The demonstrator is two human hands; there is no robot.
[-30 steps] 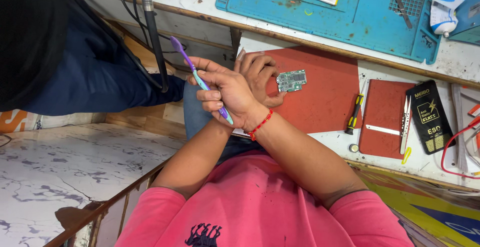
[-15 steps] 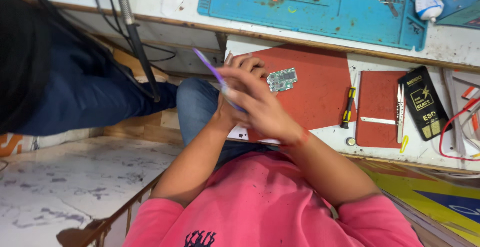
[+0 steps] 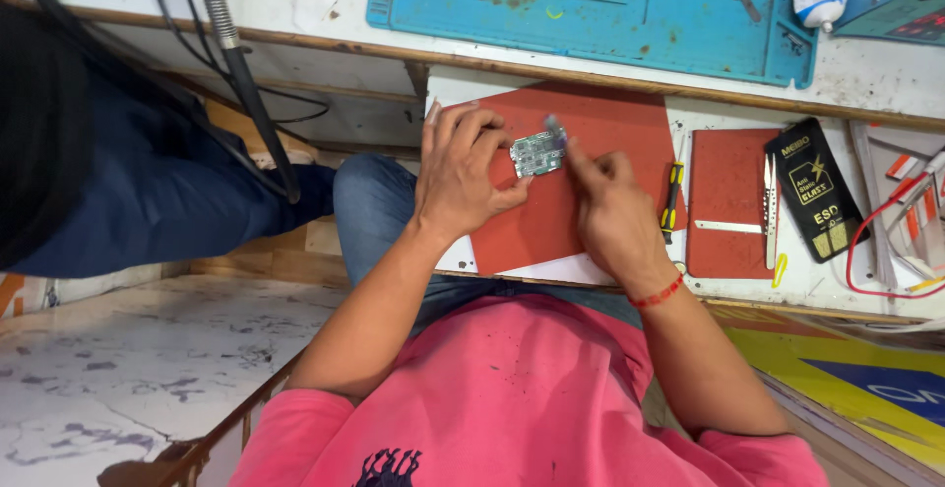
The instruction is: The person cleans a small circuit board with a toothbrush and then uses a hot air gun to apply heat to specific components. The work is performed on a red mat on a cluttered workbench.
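Note:
A small green circuit board [image 3: 536, 153] lies on a red mat [image 3: 591, 113] on the workbench. My left hand [image 3: 461, 170] grips the board's left edge with its fingertips. From the right, my right hand [image 3: 612, 213], with a red thread at the wrist, holds a thin purple tool [image 3: 554, 129]. The tool's tip is blurred at the board's upper right corner. I wear a pink shirt and blue jeans.
A second red mat [image 3: 726, 187] bears tweezers [image 3: 769, 199]; a yellow-and-black screwdriver [image 3: 672, 197] and a black packet [image 3: 816, 188] lie beside it. A blue work mat [image 3: 610, 14] sits further back. Another person in dark blue [image 3: 148, 192] is at left, behind hanging cables [image 3: 246, 83].
My hands have come apart and moved right onto the red mat. The left hand has taken hold of the circuit board; the right has brought the purple tool down to it.

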